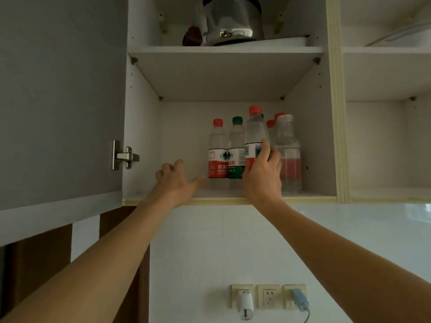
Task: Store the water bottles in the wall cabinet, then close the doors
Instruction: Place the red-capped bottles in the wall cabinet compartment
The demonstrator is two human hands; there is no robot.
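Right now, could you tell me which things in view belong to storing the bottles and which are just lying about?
Belongs to the job:
- held bottle, gripped by the right hand
- bottles on the shelf
- open cabinet door
- left hand, holding nothing

Just lying about:
- kettle on the upper shelf
- wall sockets
- blue plug

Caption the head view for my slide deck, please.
Right hand sets a red-capped bottle among others on the open cabinet's lower shelf; left hand open.
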